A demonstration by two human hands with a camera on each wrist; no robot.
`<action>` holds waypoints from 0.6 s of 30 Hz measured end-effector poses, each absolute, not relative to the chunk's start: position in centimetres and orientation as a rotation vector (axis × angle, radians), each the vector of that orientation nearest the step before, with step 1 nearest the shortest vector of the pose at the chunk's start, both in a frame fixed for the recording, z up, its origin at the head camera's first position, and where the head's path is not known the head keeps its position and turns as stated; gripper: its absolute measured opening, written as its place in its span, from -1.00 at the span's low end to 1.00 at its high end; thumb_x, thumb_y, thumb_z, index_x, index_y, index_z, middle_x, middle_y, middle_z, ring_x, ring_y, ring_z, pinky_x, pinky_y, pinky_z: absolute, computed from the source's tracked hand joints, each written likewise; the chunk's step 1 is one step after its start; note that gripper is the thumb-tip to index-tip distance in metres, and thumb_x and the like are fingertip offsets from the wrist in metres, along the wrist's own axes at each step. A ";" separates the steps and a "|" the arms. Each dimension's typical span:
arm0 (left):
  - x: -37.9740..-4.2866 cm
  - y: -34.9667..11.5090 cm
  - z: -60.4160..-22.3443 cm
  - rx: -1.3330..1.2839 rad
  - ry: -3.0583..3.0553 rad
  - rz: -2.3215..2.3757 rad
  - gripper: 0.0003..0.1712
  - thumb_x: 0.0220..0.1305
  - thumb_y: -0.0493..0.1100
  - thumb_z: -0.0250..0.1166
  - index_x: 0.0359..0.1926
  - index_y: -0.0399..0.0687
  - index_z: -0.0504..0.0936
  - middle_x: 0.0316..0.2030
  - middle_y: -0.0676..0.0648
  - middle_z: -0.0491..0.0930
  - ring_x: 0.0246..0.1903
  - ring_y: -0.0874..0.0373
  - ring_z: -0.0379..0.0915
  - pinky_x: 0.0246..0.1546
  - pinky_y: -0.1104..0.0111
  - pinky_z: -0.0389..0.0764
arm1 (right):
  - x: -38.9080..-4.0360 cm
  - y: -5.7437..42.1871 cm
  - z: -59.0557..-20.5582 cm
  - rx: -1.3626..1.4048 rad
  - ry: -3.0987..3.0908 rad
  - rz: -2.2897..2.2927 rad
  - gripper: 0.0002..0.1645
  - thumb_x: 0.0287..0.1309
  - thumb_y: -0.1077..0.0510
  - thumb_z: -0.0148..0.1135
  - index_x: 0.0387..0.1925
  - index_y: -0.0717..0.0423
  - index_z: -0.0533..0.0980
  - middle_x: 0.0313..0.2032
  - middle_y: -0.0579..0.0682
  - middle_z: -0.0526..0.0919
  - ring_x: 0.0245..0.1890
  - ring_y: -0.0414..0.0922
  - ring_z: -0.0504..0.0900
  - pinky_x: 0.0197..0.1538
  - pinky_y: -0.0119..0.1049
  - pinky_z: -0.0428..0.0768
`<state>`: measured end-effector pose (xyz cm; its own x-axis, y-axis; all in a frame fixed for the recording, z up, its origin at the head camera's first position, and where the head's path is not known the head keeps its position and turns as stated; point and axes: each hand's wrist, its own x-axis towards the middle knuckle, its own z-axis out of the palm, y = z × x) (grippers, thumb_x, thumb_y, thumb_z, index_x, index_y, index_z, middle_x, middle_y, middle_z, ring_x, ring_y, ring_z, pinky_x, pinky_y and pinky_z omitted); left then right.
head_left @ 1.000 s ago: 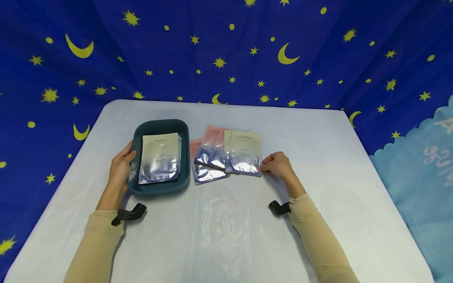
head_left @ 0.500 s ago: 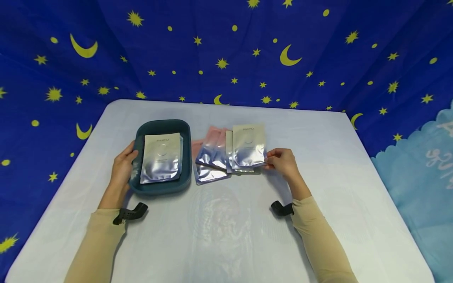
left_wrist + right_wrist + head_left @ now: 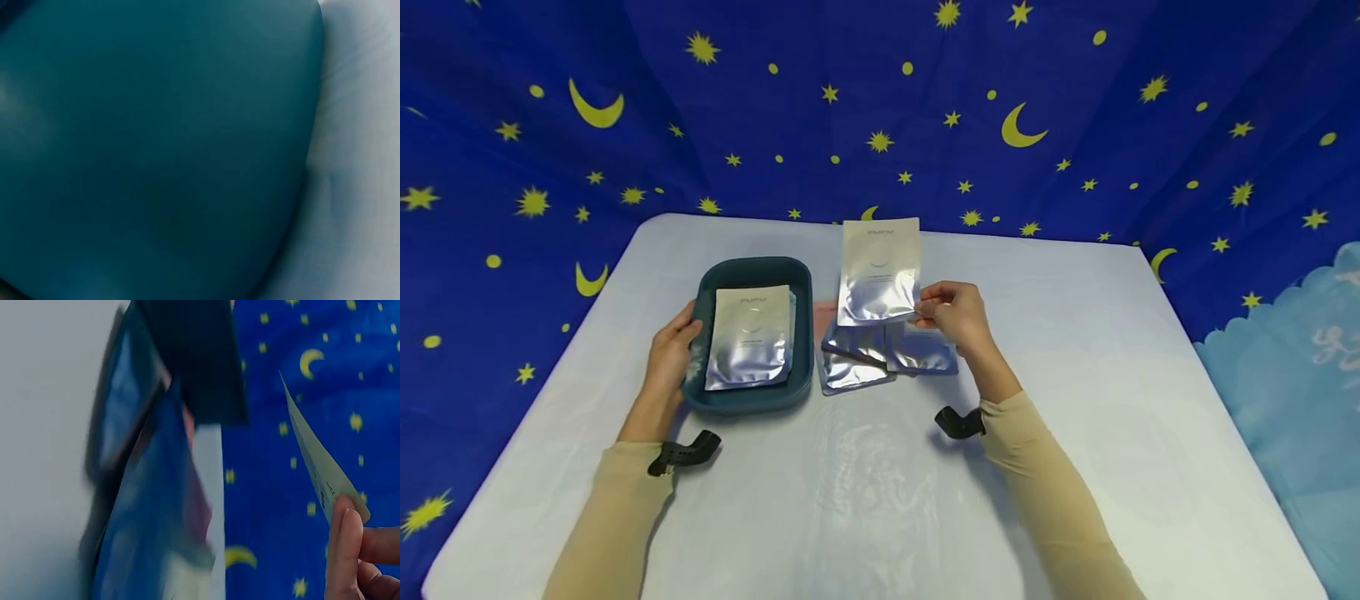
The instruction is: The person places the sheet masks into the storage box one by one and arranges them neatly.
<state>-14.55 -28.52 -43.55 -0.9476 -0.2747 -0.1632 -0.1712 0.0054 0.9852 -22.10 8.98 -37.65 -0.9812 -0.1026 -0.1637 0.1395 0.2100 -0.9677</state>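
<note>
My left hand [image 3: 668, 358] grips the left side of a dark teal plastic bin [image 3: 803, 350], thumb at the rim. In the left wrist view the bin's wall [image 3: 156, 125] takes up most of the picture. Inside the bin lies a small stack of flat foil sachets, a cream-and-silver one [image 3: 750, 337] on top. My right hand [image 3: 958, 317] pinches the lower right corner of another cream-and-silver sachet [image 3: 878, 271] and holds it up above the pile. The right wrist view has this sachet [image 3: 312, 456] edge-on between thumb and fingers.
Several sachets [image 3: 922, 354] overlap on the white table to the right of the bin, including a pink-and-silver one [image 3: 853, 375]. Behind the table hangs a blue curtain [image 3: 820, 117] with yellow moons and stars. Dark wrist cameras [image 3: 958, 422] sit at both wrists.
My right hand has lifted the top cream sachet off the right end of the pile and carried it up and left. My left hand keeps its hold on the bin.
</note>
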 end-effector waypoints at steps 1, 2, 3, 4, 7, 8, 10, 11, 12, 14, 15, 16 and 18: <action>-14.6 -28.6 -43.5 0.485 -2.176 -2.107 -0.39 0.52 -0.23 -0.14 0.51 -0.15 -0.04 0.54 -0.08 -0.16 0.53 0.13 -0.36 0.53 0.31 -0.30 | -22.1 8.0 -37.5 0.017 2.275 -1.867 -0.80 0.14 0.49 0.20 -0.17 0.54 0.53 -0.49 0.02 0.55 -0.66 -0.25 0.65 -0.37 -0.36 0.72; -14.6 -28.6 -43.6 0.490 -2.171 -2.110 -0.39 0.52 -0.24 -0.15 0.51 -0.16 -0.03 0.54 -0.07 -0.15 0.53 0.13 -0.35 0.53 0.33 -0.28 | -22.0 7.0 -37.3 -0.003 2.264 -1.870 -0.81 0.13 0.50 0.21 -0.18 0.54 0.54 -0.49 0.02 0.55 -0.66 -0.26 0.64 -0.37 -0.36 0.72; -14.6 -28.6 -43.6 0.487 -2.164 -2.118 -0.39 0.52 -0.24 -0.15 0.51 -0.16 -0.03 0.54 -0.08 -0.15 0.53 0.13 -0.34 0.53 0.33 -0.27 | -22.0 5.9 -37.1 -0.030 2.254 -1.873 -0.82 0.11 0.51 0.21 -0.20 0.54 0.54 -0.49 0.03 0.55 -0.67 -0.26 0.64 -0.39 -0.37 0.71; -14.6 -28.5 -43.5 0.485 -2.157 -2.123 -0.39 0.52 -0.25 -0.14 0.51 -0.17 -0.03 0.53 -0.08 -0.13 0.53 0.13 -0.32 0.53 0.33 -0.25 | -21.8 4.8 -37.0 -0.052 2.245 -1.871 -0.82 0.09 0.52 0.21 -0.22 0.55 0.54 -0.49 0.04 0.55 -0.67 -0.26 0.63 -0.40 -0.37 0.71; -14.5 -28.4 -43.4 0.478 -2.163 -2.127 -0.39 0.52 -0.23 -0.15 0.51 -0.16 -0.03 0.54 -0.10 -0.13 0.53 0.12 -0.31 0.53 0.31 -0.23 | -21.3 1.6 -36.9 -0.141 2.266 -1.818 -0.86 0.05 0.53 0.23 -0.28 0.53 0.56 -0.51 0.09 0.60 -0.68 -0.22 0.64 -0.34 -0.25 0.74; -14.5 -28.4 -43.4 0.476 -2.163 -2.126 -0.39 0.53 -0.23 -0.15 0.51 -0.17 -0.03 0.54 -0.10 -0.13 0.53 0.12 -0.30 0.53 0.31 -0.23 | -21.1 0.6 -36.9 -0.177 2.284 -1.782 -0.87 0.06 0.51 0.24 -0.29 0.51 0.57 -0.51 0.12 0.64 -0.66 -0.17 0.67 -0.21 -0.21 0.73; -14.4 -28.3 -43.3 0.482 -2.186 -2.107 -0.39 0.53 -0.21 -0.15 0.51 -0.15 -0.04 0.53 -0.09 -0.14 0.53 0.12 -0.31 0.53 0.30 -0.24 | -20.7 -1.4 -37.2 -0.248 2.325 -1.704 -0.90 0.05 0.50 0.24 -0.33 0.48 0.58 -0.49 0.18 0.68 -0.63 -0.10 0.71 -0.18 -0.17 0.73; -14.4 -28.4 -43.3 0.483 -2.193 -2.102 -0.39 0.53 -0.21 -0.14 0.51 -0.15 -0.04 0.54 -0.08 -0.14 0.53 0.12 -0.32 0.53 0.30 -0.25 | -20.5 -2.3 -37.3 -0.280 2.352 -1.660 -0.92 0.05 0.49 0.24 -0.35 0.45 0.59 -0.49 0.20 0.70 -0.61 -0.07 0.73 -0.19 -0.18 0.73; -14.4 -28.4 -43.3 0.488 -2.197 -2.095 -0.39 0.53 -0.21 -0.14 0.51 -0.15 -0.03 0.53 -0.08 -0.14 0.53 0.12 -0.32 0.53 0.31 -0.25 | -20.3 -3.1 -37.5 -0.307 2.376 -1.620 -0.93 0.05 0.48 0.23 -0.36 0.44 0.60 -0.48 0.21 0.71 -0.60 -0.05 0.73 -0.23 -0.22 0.73; -14.4 -28.4 -43.4 0.485 -2.191 -2.108 -0.38 0.53 -0.20 -0.14 0.52 -0.14 -0.04 0.53 -0.08 -0.14 0.53 0.12 -0.32 0.53 0.31 -0.23 | -19.9 -4.6 -37.9 -0.351 2.398 -1.566 -0.93 0.05 0.48 0.22 -0.39 0.41 0.60 -0.48 0.22 0.72 -0.57 -0.04 0.75 -0.31 -0.32 0.72; -14.4 -28.4 -43.4 0.483 -2.181 -2.122 -0.38 0.53 -0.20 -0.13 0.52 -0.13 -0.04 0.53 -0.08 -0.14 0.53 0.12 -0.30 0.53 0.31 -0.21 | -19.8 -5.2 -38.1 -0.378 2.419 -1.535 -0.93 0.05 0.47 0.21 -0.42 0.40 0.61 -0.50 0.20 0.73 -0.59 -0.07 0.74 -0.45 -0.34 0.70; -14.3 -28.3 -43.4 0.482 -2.181 -2.123 -0.38 0.53 -0.20 -0.13 0.52 -0.13 -0.05 0.54 -0.08 -0.14 0.53 0.12 -0.30 0.53 0.32 -0.21 | -19.6 -5.8 -38.2 -0.404 2.435 -1.509 -0.92 0.05 0.47 0.21 -0.42 0.38 0.62 -0.51 0.18 0.74 -0.60 -0.08 0.74 -0.48 -0.39 0.68; -14.3 -28.4 -43.4 0.474 -2.168 -2.137 -0.38 0.54 -0.20 -0.14 0.52 -0.12 -0.05 0.54 -0.09 -0.14 0.53 0.10 -0.30 0.53 0.30 -0.20 | -19.3 -6.6 -38.5 -0.474 2.486 -1.434 -0.93 0.06 0.43 0.24 -0.45 0.33 0.63 -0.54 0.12 0.75 -0.61 -0.16 0.73 -0.53 -0.50 0.63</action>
